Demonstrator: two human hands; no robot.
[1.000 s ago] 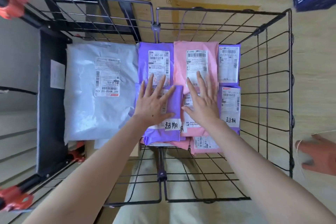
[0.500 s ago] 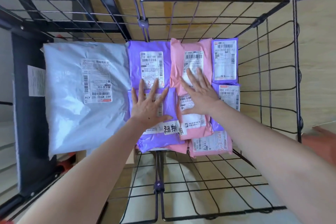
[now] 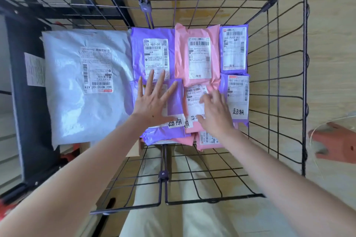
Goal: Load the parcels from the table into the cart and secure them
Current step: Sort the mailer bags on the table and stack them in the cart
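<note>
The right grip [image 3: 213, 110] has been drawn back, relaxed and empty; the left grip [image 3: 154, 100] is kept spread flat on the purple parcel [image 3: 175, 99]; securing seems next.

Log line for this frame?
phase: arranging load in cart | left hand: flat on purple parcel | right hand: fingers bent, resting on pink parcel

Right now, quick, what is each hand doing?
Left hand: open, pressed flat on the near purple parcel.
Right hand: partly curled on the pink parcel; grip cannot be told.
</note>
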